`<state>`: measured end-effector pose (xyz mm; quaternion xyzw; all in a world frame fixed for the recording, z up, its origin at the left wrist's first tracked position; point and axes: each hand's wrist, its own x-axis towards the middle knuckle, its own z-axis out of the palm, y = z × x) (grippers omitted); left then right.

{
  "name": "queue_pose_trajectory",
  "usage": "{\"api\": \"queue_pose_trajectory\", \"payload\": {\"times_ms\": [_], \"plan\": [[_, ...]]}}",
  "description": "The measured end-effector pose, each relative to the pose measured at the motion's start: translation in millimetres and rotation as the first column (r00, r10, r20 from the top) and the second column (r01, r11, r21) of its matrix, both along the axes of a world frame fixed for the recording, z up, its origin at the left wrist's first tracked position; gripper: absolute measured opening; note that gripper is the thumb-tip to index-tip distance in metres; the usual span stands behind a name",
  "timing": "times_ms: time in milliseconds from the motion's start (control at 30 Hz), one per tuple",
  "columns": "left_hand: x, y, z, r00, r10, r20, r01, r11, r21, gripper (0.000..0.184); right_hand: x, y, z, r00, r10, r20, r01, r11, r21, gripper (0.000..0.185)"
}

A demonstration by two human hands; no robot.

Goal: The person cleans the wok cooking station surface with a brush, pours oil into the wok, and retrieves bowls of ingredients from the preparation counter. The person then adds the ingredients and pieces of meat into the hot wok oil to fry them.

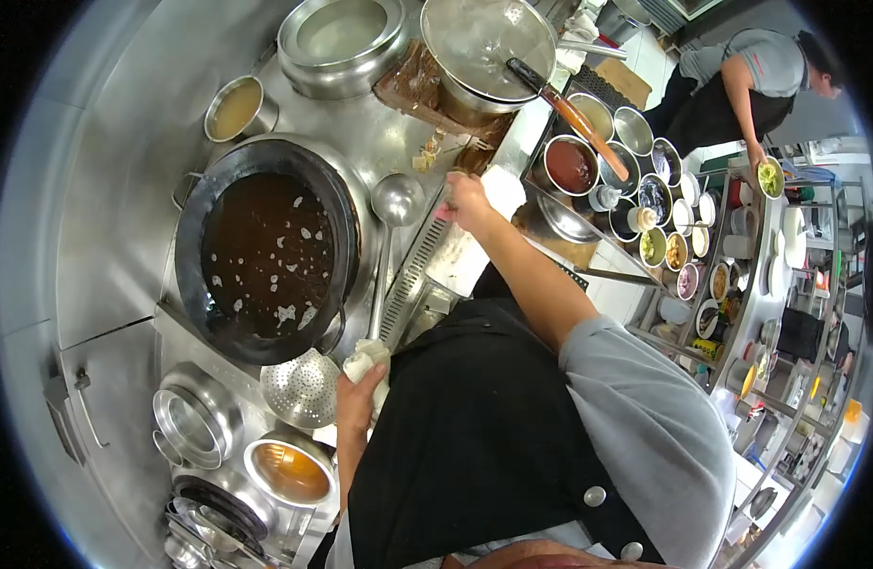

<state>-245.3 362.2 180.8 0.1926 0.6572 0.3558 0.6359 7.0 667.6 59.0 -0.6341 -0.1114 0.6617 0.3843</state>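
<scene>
My left hand (354,403) is closed around a crumpled white cloth (368,358) at the counter's front edge. The handle of a ladle (397,200) runs down to this cloth; whether the hand grips the handle too is hidden. My right hand (466,201) is closed above the slotted steel strip, near the ladle's bowl. Something small and pink shows at its fingers, too little to name. A large black wok (192,256) sits on the stove, with dark brown liquid and pale floating patches in it. Beside it lies a perforated strainer (302,387).
A steel pot (299,71) and a fine sieve (484,43) over a pot stand at the top. Sauce bowls, one with red sauce (571,165), fill the right-hand station. A bowl of orange liquid (290,471) is below the strainer. A co-worker (740,85) holds a bowl of greens.
</scene>
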Motion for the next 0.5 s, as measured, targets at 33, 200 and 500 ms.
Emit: {"api": "queue_pose_trajectory", "payload": {"times_ms": [33, 200, 500], "plan": [[0.5, -0.2, -2.5, 1.000, 0.008, -0.006, -0.008, 1.000, -0.011, 0.045, 2.9, 6.4, -3.2, 0.998, 0.065, -0.003, -0.065, 0.997, -0.046, 0.048], [5.8, 0.9, 4.8, 1.000, 0.021, -0.013, -0.021, 1.000, -0.011, 0.045, -1.5, -4.9, 37.1, 0.999, 0.011, 0.052, -0.012, 1.000, 0.010, 0.046], [9.3, -0.5, 6.2, 0.999, 0.016, -0.035, -0.015, 1.000, 0.002, 0.042, 8.5, 13.6, 9.6, 0.971, 0.234, -0.043, -0.229, 0.969, 0.096, 0.045]]}}
